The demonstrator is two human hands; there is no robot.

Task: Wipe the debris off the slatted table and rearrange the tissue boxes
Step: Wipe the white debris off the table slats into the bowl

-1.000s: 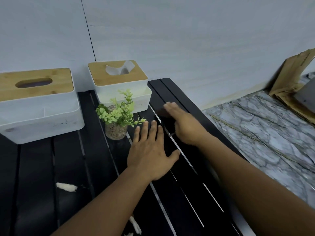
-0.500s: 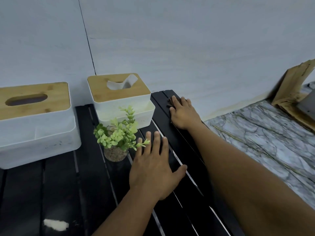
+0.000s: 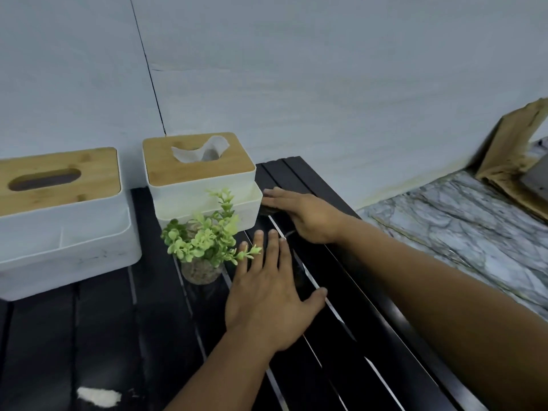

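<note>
Right hand (image 3: pixel 305 216) flat, fingers spread, pressing something dark, perhaps a cloth, onto the slatted table (image 3: pixel 341 336), fingertips just beside the small tissue box (image 3: pixel 201 185). Left hand (image 3: pixel 268 295) open, palm down, holding nothing. White debris (image 3: pixel 99 396) lies near-left, well apart; left hand nearer. Large tissue box (image 3: pixel 59 215) far left.

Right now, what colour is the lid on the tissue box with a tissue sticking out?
Light brown bamboo-wood lid, clearest in the head view.

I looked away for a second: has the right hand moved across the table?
Yes. The right hand slid toward the wall along the dark slats, then left, and now lies flat beside the smaller tissue box, fingertips near its base.
</note>
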